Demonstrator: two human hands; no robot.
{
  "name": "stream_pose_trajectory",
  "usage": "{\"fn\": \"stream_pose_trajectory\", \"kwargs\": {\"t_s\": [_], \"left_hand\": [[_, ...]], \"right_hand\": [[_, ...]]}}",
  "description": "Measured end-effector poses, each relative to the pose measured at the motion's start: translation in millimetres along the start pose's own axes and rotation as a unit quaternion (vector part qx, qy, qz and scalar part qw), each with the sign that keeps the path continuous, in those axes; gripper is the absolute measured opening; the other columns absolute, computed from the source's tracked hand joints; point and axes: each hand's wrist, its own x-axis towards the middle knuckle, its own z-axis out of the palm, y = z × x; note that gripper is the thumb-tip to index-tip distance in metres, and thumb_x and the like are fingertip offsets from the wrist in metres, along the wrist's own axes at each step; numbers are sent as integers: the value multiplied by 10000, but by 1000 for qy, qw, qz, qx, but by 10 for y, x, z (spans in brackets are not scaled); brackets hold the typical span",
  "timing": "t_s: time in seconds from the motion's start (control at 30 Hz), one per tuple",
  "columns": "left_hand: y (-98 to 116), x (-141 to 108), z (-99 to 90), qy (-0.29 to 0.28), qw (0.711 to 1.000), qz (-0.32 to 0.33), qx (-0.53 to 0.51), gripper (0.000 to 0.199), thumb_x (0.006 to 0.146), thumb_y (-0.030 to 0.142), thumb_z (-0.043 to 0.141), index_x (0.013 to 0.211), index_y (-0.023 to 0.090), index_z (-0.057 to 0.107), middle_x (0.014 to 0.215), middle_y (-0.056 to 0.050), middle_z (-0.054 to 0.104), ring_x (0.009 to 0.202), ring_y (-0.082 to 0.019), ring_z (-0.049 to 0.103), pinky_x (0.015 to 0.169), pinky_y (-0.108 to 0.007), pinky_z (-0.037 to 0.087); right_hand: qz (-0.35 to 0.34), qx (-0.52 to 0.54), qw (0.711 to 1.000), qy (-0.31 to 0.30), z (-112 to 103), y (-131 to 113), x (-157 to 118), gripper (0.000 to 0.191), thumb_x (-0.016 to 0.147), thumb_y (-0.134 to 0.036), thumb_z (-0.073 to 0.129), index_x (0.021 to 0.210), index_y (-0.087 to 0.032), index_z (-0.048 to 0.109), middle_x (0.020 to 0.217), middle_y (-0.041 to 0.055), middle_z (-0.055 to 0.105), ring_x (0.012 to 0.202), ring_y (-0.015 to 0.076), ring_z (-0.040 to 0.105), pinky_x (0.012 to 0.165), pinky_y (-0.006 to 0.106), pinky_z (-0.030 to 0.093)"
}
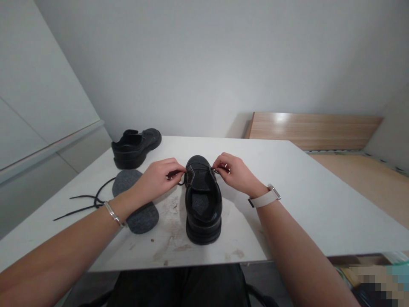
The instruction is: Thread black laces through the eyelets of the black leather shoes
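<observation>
A black shoe (204, 230) stands upright on the white table, its heel towards me and its toe pointing away. My left hand (162, 177) pinches at the left edge of the lacing area, where a bit of dark shoelace (181, 183) shows below the fingers. On the opposite side, my right hand (232, 170) is closed in a pinch on a lace end at the right edge. The fingertips hide most of what they grip. Beneath my left forearm lies a grey felt insole (143, 219), partly covered, with a loose black lace (96, 198) beside it.
A second black shoe (131, 149) stands at the table's back left. The white table (287, 204) has brownish smudges near its front edge. White cabinets (41, 128) rise on the left. A wooden headboard (313, 130) and bed base are beyond the table on the right.
</observation>
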Motion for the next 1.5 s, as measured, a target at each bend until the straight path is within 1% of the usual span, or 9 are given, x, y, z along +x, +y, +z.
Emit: {"fn": "stream_pose_trajectory", "kwargs": {"t_s": [0.17,0.33,0.5,0.6,0.7,0.8,0.87,1.23,1.5], "left_hand": [[11,-3,-8,15,1000,-11,-22,178,928,216,569,942,146,732,823,-49,679,702,-142,616,652,-250,469],[-6,-1,22,24,1000,-4,1,182,928,198,565,963,139,734,828,-50,676,697,-140,609,644,-252,464],[8,12,22,25,1000,8,1,194,938,195,547,959,136,731,830,-56,674,713,-146,612,662,-266,469],[41,24,19,39,998,-7,-43,186,942,224,551,945,153,723,914,-71,697,826,-172,643,744,-292,495],[76,33,34,32,990,-55,-122,180,948,270,549,959,172,700,1045,-83,712,950,-198,660,810,-318,513],[90,35,57,18,977,-100,-188,176,945,305,553,948,179,675,1089,-87,711,985,-207,665,836,-335,523],[89,34,69,18,972,-109,-205,170,937,313,563,912,176,660,1093,-94,706,1004,-214,660,857,-350,523],[67,35,84,19,978,-99,-182,177,945,310,552,930,176,666,1101,-107,702,1008,-225,659,866,-394,540],[58,23,91,16,978,-100,-180,171,942,315,560,937,175,659,1097,-103,695,992,-218,661,843,-376,553]], "right_hand": [[3,2,1000,6,13,-6,6,185,813,10,587,836,-164,644,847,22,614,782,139,559,720,267,434],[16,-22,1000,11,41,-15,14,171,821,-5,587,847,-165,643,828,17,596,758,137,546,696,263,418],[3,-15,1000,17,46,-12,15,179,809,7,582,816,-166,627,827,16,588,765,135,549,701,258,423],[-4,-8,1000,18,50,-19,18,189,805,17,574,814,-167,620,822,13,580,762,132,548,695,251,425],[-5,-7,1000,21,59,-22,17,190,805,21,571,822,-163,618,824,11,573,755,128,539,684,246,419],[-3,-7,1000,21,63,-10,12,199,806,24,571,841,-164,627,838,10,586,750,123,539,689,245,415],[-2,-6,1000,22,60,-1,11,200,810,19,575,853,-167,637,849,12,602,750,123,544,692,245,415],[17,-42,999,18,55,-49,22,194,826,-10,548,842,-175,649,842,31,597,739,142,538,697,265,402],[-7,-12,1000,8,15,-74,11,193,788,14,559,817,-163,630,827,14,583,708,117,522,664,241,393]]}}
